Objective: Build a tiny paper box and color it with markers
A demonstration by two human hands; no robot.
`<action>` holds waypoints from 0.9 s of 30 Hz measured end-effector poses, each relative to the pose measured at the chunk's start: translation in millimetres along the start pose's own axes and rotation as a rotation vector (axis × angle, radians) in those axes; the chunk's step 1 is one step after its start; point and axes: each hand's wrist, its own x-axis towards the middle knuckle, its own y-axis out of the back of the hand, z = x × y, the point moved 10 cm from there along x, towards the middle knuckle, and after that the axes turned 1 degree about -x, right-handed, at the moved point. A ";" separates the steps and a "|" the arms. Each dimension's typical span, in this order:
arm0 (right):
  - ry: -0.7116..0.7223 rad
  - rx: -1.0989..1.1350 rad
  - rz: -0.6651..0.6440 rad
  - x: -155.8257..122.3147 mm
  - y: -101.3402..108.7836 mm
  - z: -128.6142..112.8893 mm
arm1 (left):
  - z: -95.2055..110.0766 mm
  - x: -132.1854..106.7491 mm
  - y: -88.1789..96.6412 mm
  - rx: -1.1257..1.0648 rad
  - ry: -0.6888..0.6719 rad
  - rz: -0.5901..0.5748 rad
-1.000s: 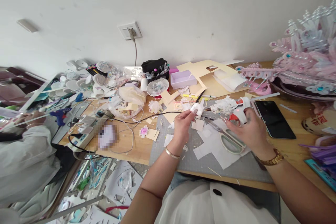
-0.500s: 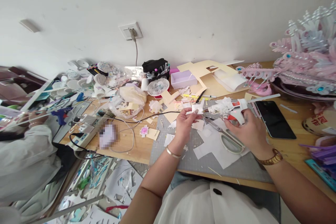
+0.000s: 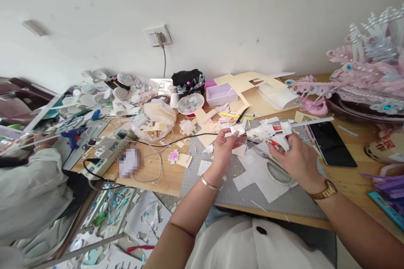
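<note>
Glue gun (image 3: 271,131), gripped in curled right fingers (image 3: 280,154), now further left than a second ago, bringing its nozzle (image 3: 249,134) just beside the small white piece (image 3: 237,128) pinched between left fingers (image 3: 227,140) above the cutting mat (image 3: 227,196), apparently within working reach.

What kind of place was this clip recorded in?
Probably a small craft workshop: the right hand holds a white glue gun, paper scraps litter a grey mat, and pink beaded ornaments are piled at the picture's right.
</note>
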 end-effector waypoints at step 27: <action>0.043 -0.016 0.008 -3.1 -1.9 1.7 | 1.2 0.2 1.7 -0.003 -0.005 -0.001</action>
